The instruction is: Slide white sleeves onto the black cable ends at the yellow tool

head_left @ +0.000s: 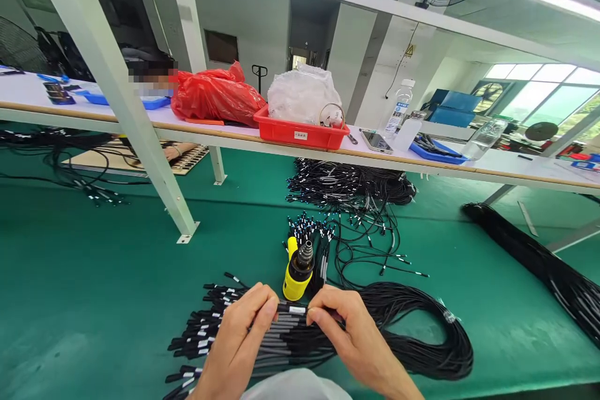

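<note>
Between my two hands a short stretch of black cable [297, 310] with a white label is held level. My left hand [244, 334] pinches it at the left, thumb against the fingers. At the label's right end my right hand [349, 334] pinches the same cable. Just beyond the cable a yellow heat gun [295, 284] stands with its metal nozzle pointing up. Under my hands lies a bundle of black and grey cables [281, 340], its labelled ends [201, 331] fanned out to the left and its coiled part [450, 350] looping to the right.
More black cables [347, 181] are heaped farther back on the green table [94, 275], and a long bundle [539, 262] lies at the right. A shelf [225, 134] on white posts carries a red bin [302, 134], red bag [215, 97], phone [376, 141] and bottles [400, 109]. Someone's hand [175, 151] shows beyond.
</note>
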`<move>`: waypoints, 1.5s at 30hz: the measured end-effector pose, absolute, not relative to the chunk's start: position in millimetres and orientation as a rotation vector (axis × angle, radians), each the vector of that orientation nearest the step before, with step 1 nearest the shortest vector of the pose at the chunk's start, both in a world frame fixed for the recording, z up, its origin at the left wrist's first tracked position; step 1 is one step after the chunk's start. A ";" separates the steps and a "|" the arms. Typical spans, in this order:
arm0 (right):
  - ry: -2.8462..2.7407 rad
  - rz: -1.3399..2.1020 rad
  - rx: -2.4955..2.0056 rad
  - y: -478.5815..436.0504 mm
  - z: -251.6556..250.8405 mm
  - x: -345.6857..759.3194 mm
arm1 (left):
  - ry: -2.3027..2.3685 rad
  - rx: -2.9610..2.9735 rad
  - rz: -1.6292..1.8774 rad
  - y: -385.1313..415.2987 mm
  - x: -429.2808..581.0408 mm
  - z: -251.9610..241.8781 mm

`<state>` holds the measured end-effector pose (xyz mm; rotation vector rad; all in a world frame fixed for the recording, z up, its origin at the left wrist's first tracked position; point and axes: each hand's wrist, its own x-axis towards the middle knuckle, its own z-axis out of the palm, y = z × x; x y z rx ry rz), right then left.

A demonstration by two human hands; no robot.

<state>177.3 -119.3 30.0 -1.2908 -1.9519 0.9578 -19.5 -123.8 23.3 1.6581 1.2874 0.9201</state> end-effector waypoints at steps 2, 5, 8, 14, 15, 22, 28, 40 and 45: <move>-1.964 0.949 -1.279 -119.3 31.7 176.7 | 1.297 1.625 0.931 -123.0 -18.5 23.0; -1.976 0.950 -1.244 -119.4 34.3 176.2 | 1.298 1.586 0.946 -122.0 -17.3 21.3; -1.969 0.963 -1.239 -119.8 34.7 177.1 | 1.287 1.563 0.950 -121.6 -17.0 19.4; -1.937 0.964 -1.280 -119.2 32.9 181.5 | 1.210 1.653 0.846 -122.0 -17.6 21.3; -1.934 0.961 -1.286 -119.0 32.9 182.0 | 1.205 1.654 0.834 -122.3 -17.5 22.1; -1.954 0.873 -1.334 -122.2 31.1 185.6 | 1.236 1.742 0.781 -124.0 -18.4 23.3; -1.966 0.849 -1.336 -126.0 28.0 188.3 | 1.207 1.808 0.831 -123.5 -20.0 21.4; -1.938 0.948 -1.425 -127.5 36.1 185.0 | 1.167 1.850 0.876 -124.8 -23.8 24.9; -1.897 1.050 -1.438 -129.5 37.6 186.0 | 1.170 1.835 0.845 -122.8 -23.4 26.9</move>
